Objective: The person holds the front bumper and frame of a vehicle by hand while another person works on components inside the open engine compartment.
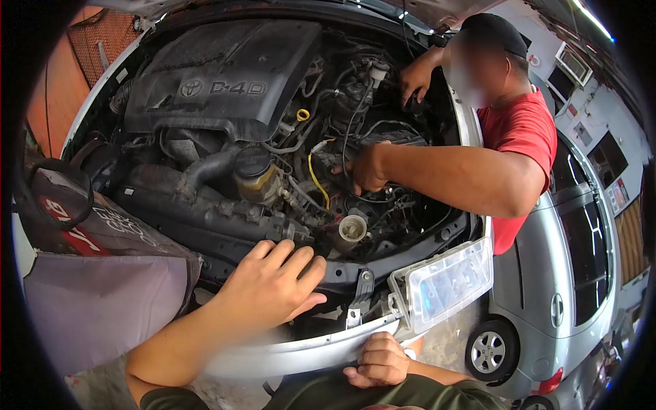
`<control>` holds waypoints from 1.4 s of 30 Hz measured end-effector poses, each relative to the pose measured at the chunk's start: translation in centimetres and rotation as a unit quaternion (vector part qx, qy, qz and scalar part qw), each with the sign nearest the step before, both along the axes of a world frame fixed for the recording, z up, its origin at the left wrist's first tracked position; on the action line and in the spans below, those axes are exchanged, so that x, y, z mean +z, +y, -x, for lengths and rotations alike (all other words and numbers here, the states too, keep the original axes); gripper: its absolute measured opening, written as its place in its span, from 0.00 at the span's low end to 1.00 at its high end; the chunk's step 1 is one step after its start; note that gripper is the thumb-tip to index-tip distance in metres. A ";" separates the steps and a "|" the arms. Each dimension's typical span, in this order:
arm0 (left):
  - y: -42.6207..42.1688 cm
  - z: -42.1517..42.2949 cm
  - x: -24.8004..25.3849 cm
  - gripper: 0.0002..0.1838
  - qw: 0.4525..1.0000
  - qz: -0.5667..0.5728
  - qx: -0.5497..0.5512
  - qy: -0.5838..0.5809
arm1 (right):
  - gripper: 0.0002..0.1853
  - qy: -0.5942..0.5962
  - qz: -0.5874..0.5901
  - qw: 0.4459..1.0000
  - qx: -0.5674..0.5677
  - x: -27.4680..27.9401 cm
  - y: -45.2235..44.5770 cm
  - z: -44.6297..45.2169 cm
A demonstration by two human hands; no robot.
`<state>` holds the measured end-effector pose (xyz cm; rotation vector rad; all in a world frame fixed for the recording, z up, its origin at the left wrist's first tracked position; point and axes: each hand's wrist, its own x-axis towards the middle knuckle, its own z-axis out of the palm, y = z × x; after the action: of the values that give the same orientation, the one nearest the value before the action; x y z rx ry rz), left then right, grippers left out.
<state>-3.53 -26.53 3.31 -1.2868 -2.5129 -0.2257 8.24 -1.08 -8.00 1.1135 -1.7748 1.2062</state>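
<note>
My left hand (277, 283) rests over the front crossmember (335, 272) of the open engine bay, its fingers apart and slightly bent, holding nothing. Lower down, my right hand (381, 361) lies at the white front body edge (307, 352) with its fingers curled; whether anything is inside them is hidden. Just above it to the right, a clear plastic case (447, 283) sits on the car's front corner. Beyond my left hand are a black-capped reservoir (256, 174) and an open round filler neck (352, 229).
A co-worker in a red shirt (523, 137) leans in from the right, both hands in the engine bay near a yellow cable (316, 178). A large engine cover (219, 75) fills the back left. A printed cover (102, 294) drapes the left side. A silver car (547, 287) stands behind.
</note>
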 end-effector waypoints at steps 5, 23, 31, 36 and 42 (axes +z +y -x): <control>0.0 -0.1 -0.2 0.31 1.000 0.002 -0.001 0.008 | 0.16 0.002 -0.013 1.000 -0.016 -0.4 0.1 -0.2; -0.4 -0.4 -0.2 0.32 1.000 0.014 0.002 -0.007 | 0.15 0.001 -0.006 0.999 -0.034 -0.3 -0.3 -0.4; -0.5 -0.5 -0.4 0.32 1.000 0.013 0.001 -0.012 | 0.15 0.000 0.000 0.999 -0.040 -0.4 -0.4 -0.5; -0.5 -0.5 -0.5 0.32 1.000 0.010 0.000 -0.016 | 0.15 -0.004 -0.006 0.999 -0.043 -0.4 -0.4 -0.7; -0.5 -0.6 -0.5 0.32 1.000 0.013 0.003 -0.014 | 0.15 -0.005 -0.006 0.999 -0.041 -0.3 -0.4 -0.6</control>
<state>-2.98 -27.07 2.84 -1.2952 -2.5503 -0.2112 8.87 -1.47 -8.33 1.0321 -1.8202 1.1562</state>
